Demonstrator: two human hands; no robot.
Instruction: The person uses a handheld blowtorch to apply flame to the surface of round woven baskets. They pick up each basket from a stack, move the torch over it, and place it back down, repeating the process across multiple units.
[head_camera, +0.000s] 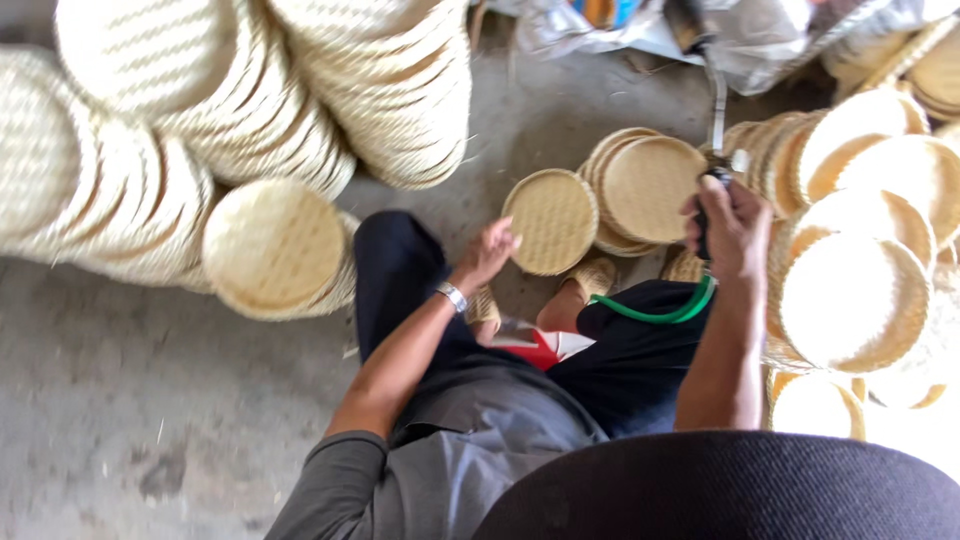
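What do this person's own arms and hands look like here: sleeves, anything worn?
Both hands are bare, with no gloves. The left hand has a silver metal band, a watch or bracelet, at the wrist. A grey sleeve covers the left upper arm to about the elbow; the forearm below it is uncovered. The right hand and forearm show no band or sleeve in view.

Crumpled grey-white plastic bag (760, 40), top edge.
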